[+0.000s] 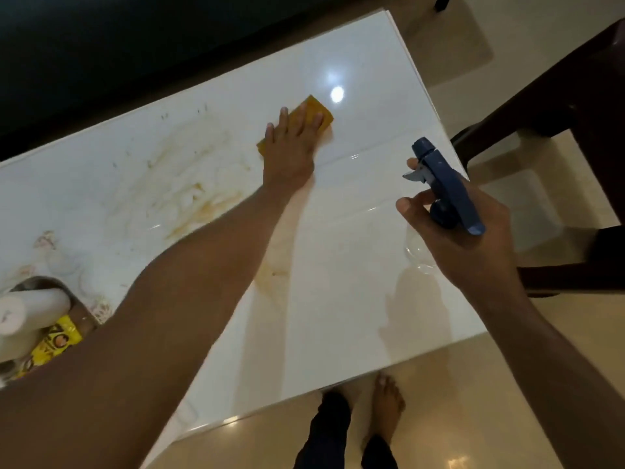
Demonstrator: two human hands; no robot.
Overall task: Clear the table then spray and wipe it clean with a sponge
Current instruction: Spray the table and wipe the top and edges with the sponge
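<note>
Nearest you: bare foot (pixel 385 406) on the tiled floor (pixel 473 401), just off the tabletop (pixel 338 316) edge. Tabletop is glossy white, reflecting a ceiling light.

Your right hand (pixel 463 231) grips the spray bottle (pixel 443 187), fingers curled round the neck, index finger at the trigger. Head is dark blue; the clear body below your palm is barely visible. It is held above the tabletop's right edge. Long axis of the head runs near-to-far, nozzle pointing away from you and slightly left.

Lower left, on the tabletop: a white cylinder (pixel 30 309) lying over a yellow packet (pixel 54 343); can't tell more about either.

Mid-left: yellow-brown smears (pixel 189 191) across the tabletop, plus a fainter patch by your left forearm.

Farther out: your left hand (pixel 292 143) is flat, fingers straight and spread, pressing the sponge (pixel 318 110) onto the tabletop. Sponge is orange-yellow, rectangular, mostly under your palm; one corner shows beyond the fingertips, another near the wrist. Its long axis runs diagonally, near-left to far-right.

Dark chair (pixel 558 113) stands off the right edge.
</note>
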